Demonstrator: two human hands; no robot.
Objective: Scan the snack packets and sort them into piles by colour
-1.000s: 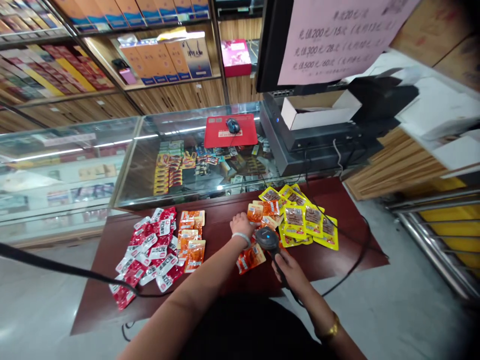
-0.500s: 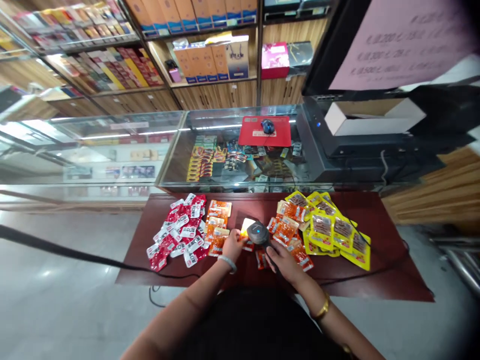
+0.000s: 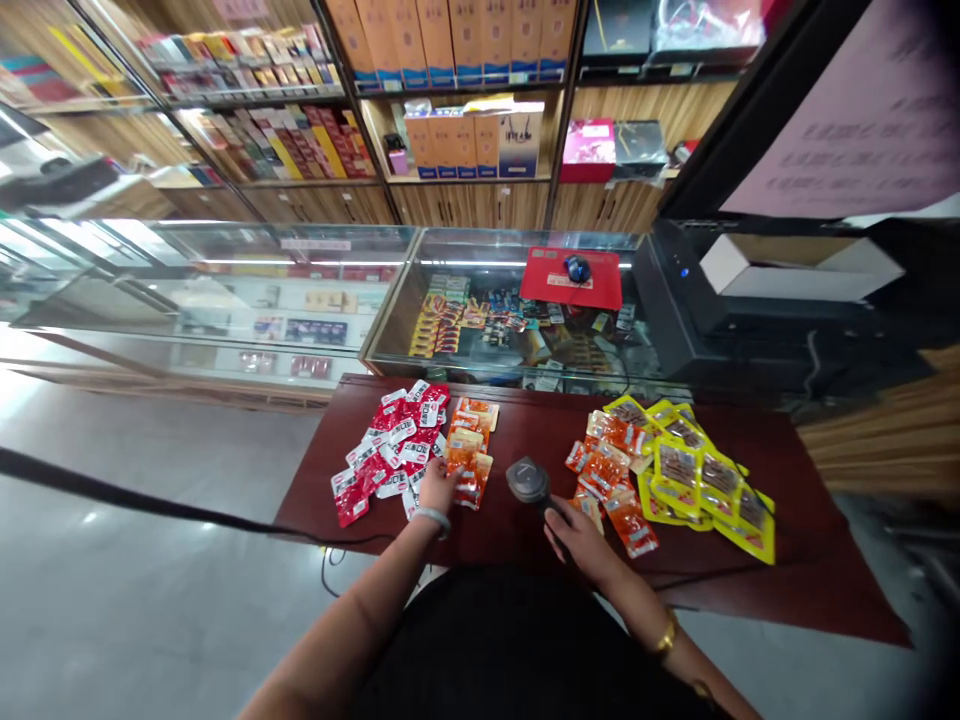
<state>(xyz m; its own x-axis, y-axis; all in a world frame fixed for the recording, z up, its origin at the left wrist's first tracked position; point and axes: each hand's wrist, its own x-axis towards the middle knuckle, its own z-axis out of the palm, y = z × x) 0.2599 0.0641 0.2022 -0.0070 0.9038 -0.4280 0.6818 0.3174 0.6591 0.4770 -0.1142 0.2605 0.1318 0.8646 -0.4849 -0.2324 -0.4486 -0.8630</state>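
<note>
My right hand (image 3: pixel 579 540) is wrapped round the handle of a black handheld barcode scanner (image 3: pixel 528 480), its head over bare tabletop. My left hand (image 3: pixel 440 488) is at the left orange snack packets (image 3: pixel 474 415), fingers closed at the near edge of an orange packet (image 3: pixel 463 455); the fingertips are partly hidden. Left of that hand lies a spread of red-and-white packets (image 3: pixel 401 430). Beyond my right hand is another heap of orange packets (image 3: pixel 604 465), touching a pile of yellow packets (image 3: pixel 679 465).
The packets lie on a dark red table (image 3: pixel 525 425). Behind it stands a glass display counter (image 3: pixel 480 365) with a red mouse pad (image 3: pixel 540 290) and a mouse (image 3: pixel 577 268). A black machine (image 3: pixel 795 325) carries an open white box (image 3: pixel 795 278). A black cable (image 3: pixel 187 512) crosses the left side.
My left hand has moved left, from under the scanner head to the left orange packets. The scanner's bright light on a packet is gone. The camera view has shifted left.
</note>
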